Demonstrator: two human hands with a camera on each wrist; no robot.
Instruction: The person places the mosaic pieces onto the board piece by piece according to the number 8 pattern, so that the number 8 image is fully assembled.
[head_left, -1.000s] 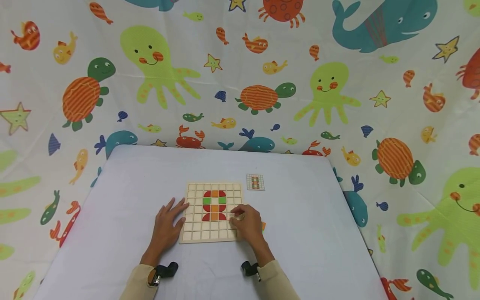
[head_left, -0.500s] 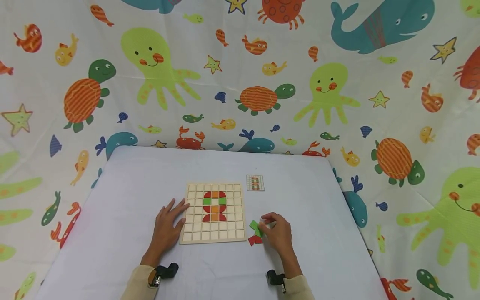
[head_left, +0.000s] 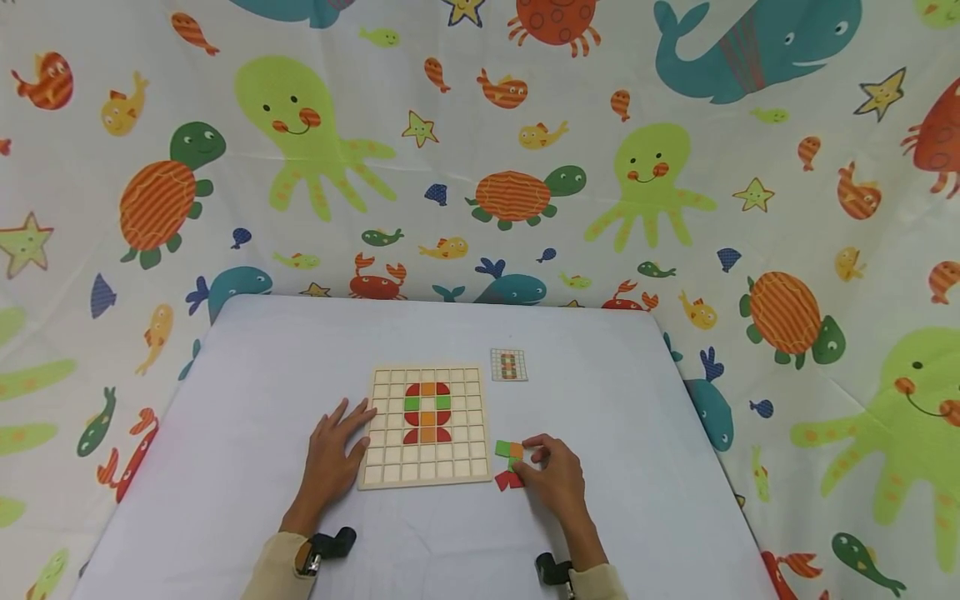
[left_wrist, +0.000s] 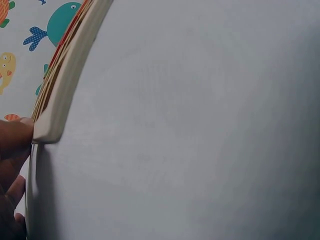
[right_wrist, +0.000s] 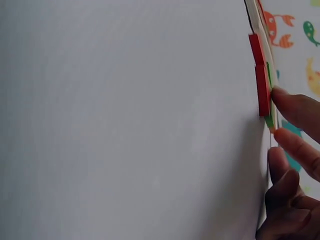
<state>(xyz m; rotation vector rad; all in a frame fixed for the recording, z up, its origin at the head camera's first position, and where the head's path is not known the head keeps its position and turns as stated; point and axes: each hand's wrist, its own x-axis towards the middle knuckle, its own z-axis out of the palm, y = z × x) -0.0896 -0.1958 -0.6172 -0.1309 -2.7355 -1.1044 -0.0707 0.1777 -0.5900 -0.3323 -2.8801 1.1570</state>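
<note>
At eight to nine o'clock on the board (head_left: 426,453), left hand (head_left: 333,454): fingers straight and spread, fingertips at the edge; it gripped nothing. Left wrist view showed the thumb against the board's near corner.

At four o'clock, just off the board, loose tiles: orange tile (head_left: 517,449) beside one of the green tiles (head_left: 503,448), two red tiles (head_left: 516,481) at the near end. Right hand (head_left: 555,475) lay at their three o'clock, palm down, half open; thumb and index bent and well parted, thumb tip at a green tile, index tip at the orange one. No pinch between them.

Within the board, slightly toward twelve: a red, orange and green pattern (head_left: 428,418). Card (head_left: 509,365) at two o'clock, apart from the board. All lay flat on the white table (head_left: 423,533); sea-creature backdrop (head_left: 450,96) at twelve.
</note>
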